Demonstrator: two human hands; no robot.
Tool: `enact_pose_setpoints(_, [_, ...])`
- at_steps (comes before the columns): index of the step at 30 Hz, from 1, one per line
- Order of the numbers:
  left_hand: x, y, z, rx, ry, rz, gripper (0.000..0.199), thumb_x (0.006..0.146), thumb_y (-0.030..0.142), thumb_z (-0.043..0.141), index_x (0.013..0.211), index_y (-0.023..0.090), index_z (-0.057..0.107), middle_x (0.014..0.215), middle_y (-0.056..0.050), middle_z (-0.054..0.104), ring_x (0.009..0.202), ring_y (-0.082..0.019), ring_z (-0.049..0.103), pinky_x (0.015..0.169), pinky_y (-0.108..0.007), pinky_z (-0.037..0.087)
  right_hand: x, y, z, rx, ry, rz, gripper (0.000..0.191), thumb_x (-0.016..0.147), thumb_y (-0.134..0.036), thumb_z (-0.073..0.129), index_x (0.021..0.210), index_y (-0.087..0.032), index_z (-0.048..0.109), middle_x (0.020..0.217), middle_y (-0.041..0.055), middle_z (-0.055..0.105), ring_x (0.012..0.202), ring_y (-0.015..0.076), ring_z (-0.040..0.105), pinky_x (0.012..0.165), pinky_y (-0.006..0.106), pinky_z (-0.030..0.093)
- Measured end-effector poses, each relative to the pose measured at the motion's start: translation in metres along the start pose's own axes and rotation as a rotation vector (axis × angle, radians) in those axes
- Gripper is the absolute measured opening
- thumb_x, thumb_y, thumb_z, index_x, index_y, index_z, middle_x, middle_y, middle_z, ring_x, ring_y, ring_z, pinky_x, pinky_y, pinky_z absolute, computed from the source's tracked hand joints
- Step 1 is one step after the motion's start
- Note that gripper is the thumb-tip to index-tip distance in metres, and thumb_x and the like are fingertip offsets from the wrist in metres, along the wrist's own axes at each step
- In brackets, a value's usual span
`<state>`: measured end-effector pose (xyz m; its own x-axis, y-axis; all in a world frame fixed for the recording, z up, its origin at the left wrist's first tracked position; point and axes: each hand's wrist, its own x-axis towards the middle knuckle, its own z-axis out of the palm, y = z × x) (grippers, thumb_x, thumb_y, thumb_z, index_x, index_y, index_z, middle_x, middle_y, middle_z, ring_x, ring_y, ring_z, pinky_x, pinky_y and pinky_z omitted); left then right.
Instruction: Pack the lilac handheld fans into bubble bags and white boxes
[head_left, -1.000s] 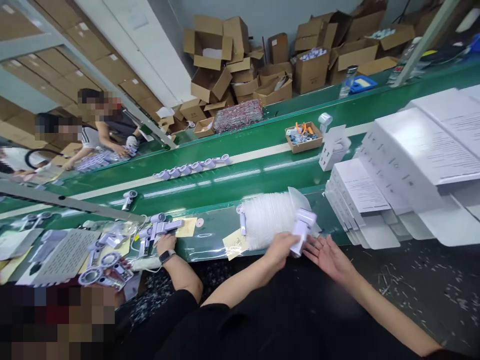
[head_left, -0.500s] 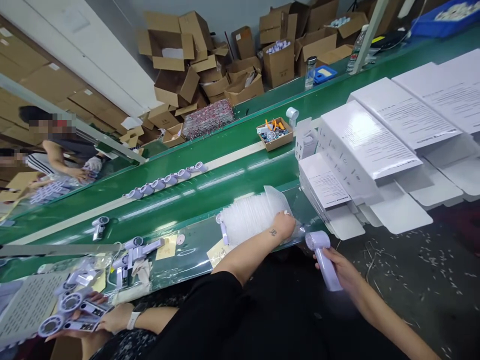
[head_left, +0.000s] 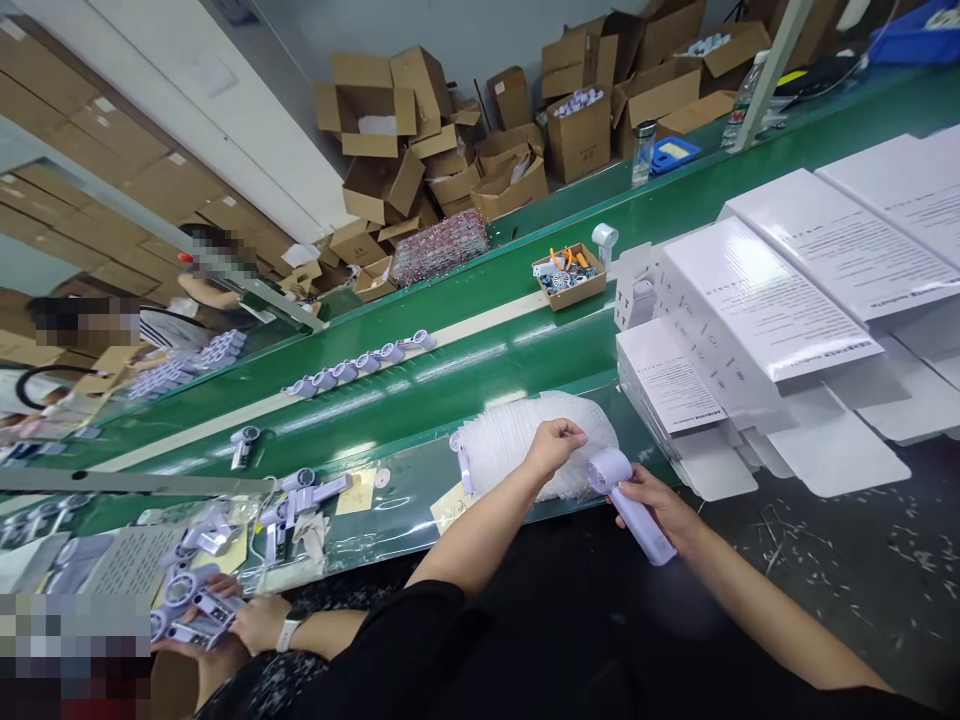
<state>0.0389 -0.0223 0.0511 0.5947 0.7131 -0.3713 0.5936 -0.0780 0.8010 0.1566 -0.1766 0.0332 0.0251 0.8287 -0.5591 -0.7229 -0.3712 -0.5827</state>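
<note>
My right hand [head_left: 651, 505] grips a pale lilac handheld fan [head_left: 641, 525] by its handle, with the round head tilted up to the left. My left hand [head_left: 553, 447] hovers over a row of white translucent bubble-wrap pouches [head_left: 499, 440], fingers curled together; whether anything is pinched there is hidden. The front pouch [head_left: 596, 425] leans out toward the fan head. At the left end of the pouches another lilac fan [head_left: 463, 465] rests on the table.
Flattened white printed boxes [head_left: 765, 290] are stacked at the right. A parts carton [head_left: 574, 290] stands beyond the green conveyor belt [head_left: 480, 350], which carries a row of fans [head_left: 367, 365]. At the left, a co-worker's hands [head_left: 259, 622] hold several fans.
My left hand has moved up and left from the pouches' front edge, and the front pouch lies lower. My right hand has brought the fan leftward, close to the pouches. The view has shifted.
</note>
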Motion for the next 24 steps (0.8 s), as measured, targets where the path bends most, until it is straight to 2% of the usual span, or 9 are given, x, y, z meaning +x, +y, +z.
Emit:
enact_pose_setpoints(2, [-0.003, 0.004, -0.002, -0.099, -0.021, 0.099, 0.011, 0.074, 0.02, 0.058, 0.079, 0.012, 0.064, 0.07, 0.0, 0.061, 0.064, -0.01, 0.052, 0.063, -0.022, 0.042, -0.003, -0.003, 0.006, -0.014, 0.018, -0.019, 0.034, 0.068, -0.026, 0.071, 0.096, -0.023, 0.052, 0.084, 0.0012, 0.062, 0.075, 0.0187, 0.063, 0.049, 0.028, 0.056])
enact_pose_setpoints(4, [-0.004, 0.009, -0.005, -0.167, -0.1, 0.187, 0.01, 0.073, 0.018, 0.059, 0.078, 0.013, 0.064, 0.073, -0.001, 0.063, 0.07, -0.012, 0.054, 0.067, -0.023, 0.043, -0.006, -0.008, 0.011, -0.015, 0.012, -0.065, 0.046, 0.067, -0.026, 0.072, 0.106, -0.026, 0.048, 0.091, 0.0001, 0.061, 0.075, 0.0178, 0.062, 0.048, 0.028, 0.056])
enact_pose_setpoints(7, [-0.006, 0.017, -0.013, -0.127, -0.158, 0.319, 0.012, 0.077, 0.019, 0.054, 0.08, 0.013, 0.064, 0.076, -0.003, 0.062, 0.072, -0.013, 0.055, 0.07, -0.025, 0.044, -0.007, -0.016, 0.016, -0.035, -0.022, -0.107, 0.061, 0.065, -0.026, 0.073, 0.117, -0.031, 0.042, 0.095, -0.0011, 0.06, 0.073, 0.0174, 0.062, 0.047, 0.029, 0.056])
enact_pose_setpoints(11, [-0.024, 0.017, -0.024, 0.257, -0.067, 0.689, 0.02, 0.084, 0.018, 0.043, 0.085, 0.015, 0.063, 0.075, -0.006, 0.057, 0.078, -0.016, 0.053, 0.077, -0.03, 0.043, -0.006, -0.019, 0.016, -0.046, -0.036, -0.076, 0.042, 0.07, -0.028, 0.07, 0.108, -0.023, 0.052, 0.086, 0.0019, 0.06, 0.072, 0.0186, 0.062, 0.05, 0.03, 0.056])
enact_pose_setpoints(15, [-0.044, -0.005, -0.024, 0.638, 0.082, 0.928, 0.025, 0.084, 0.011, 0.038, 0.096, 0.016, 0.059, 0.074, -0.007, 0.052, 0.078, -0.019, 0.05, 0.075, -0.033, 0.043, -0.01, -0.015, 0.023, -0.006, -0.005, -0.111, 0.032, 0.073, -0.027, 0.069, 0.1, -0.023, 0.052, 0.083, 0.0004, 0.06, 0.066, 0.0167, 0.061, 0.049, 0.031, 0.055])
enact_pose_setpoints(18, [-0.044, -0.024, -0.014, 0.737, 0.343, 0.961, 0.02, 0.084, 0.011, 0.042, 0.096, 0.015, 0.057, 0.07, -0.005, 0.051, 0.071, -0.017, 0.05, 0.068, -0.031, 0.044, -0.012, -0.012, 0.033, -0.015, 0.095, -0.155, 0.031, 0.071, -0.027, 0.071, 0.094, -0.024, 0.051, 0.082, -0.0028, 0.06, 0.061, 0.014, 0.059, 0.049, 0.032, 0.056])
enact_pose_setpoints(21, [-0.036, -0.029, -0.002, 0.74, 0.588, 0.814, 0.015, 0.084, 0.012, 0.044, 0.093, 0.014, 0.056, 0.072, -0.005, 0.053, 0.068, -0.016, 0.051, 0.061, -0.026, 0.043, -0.012, -0.012, 0.041, -0.011, 0.205, -0.21, 0.038, 0.066, -0.025, 0.075, 0.095, -0.026, 0.049, 0.09, -0.0044, 0.059, 0.065, 0.0138, 0.059, 0.05, 0.031, 0.057])
enact_pose_setpoints(22, [-0.035, -0.028, 0.0, 0.735, 0.619, 0.782, 0.014, 0.084, 0.012, 0.044, 0.091, 0.014, 0.056, 0.072, -0.004, 0.053, 0.067, -0.015, 0.052, 0.059, -0.025, 0.043, -0.012, -0.013, 0.044, -0.001, 0.233, -0.21, 0.041, 0.065, -0.024, 0.076, 0.096, -0.027, 0.049, 0.091, -0.0045, 0.059, 0.066, 0.014, 0.06, 0.049, 0.031, 0.057])
enact_pose_setpoints(24, [-0.037, -0.024, 0.001, 0.746, 0.582, 0.825, 0.012, 0.084, 0.015, 0.045, 0.089, 0.015, 0.057, 0.071, -0.004, 0.053, 0.067, -0.015, 0.053, 0.059, -0.025, 0.043, -0.013, -0.016, 0.049, 0.026, 0.247, -0.175, 0.044, 0.064, -0.024, 0.076, 0.099, -0.028, 0.05, 0.088, -0.0044, 0.061, 0.064, 0.0142, 0.06, 0.049, 0.031, 0.056])
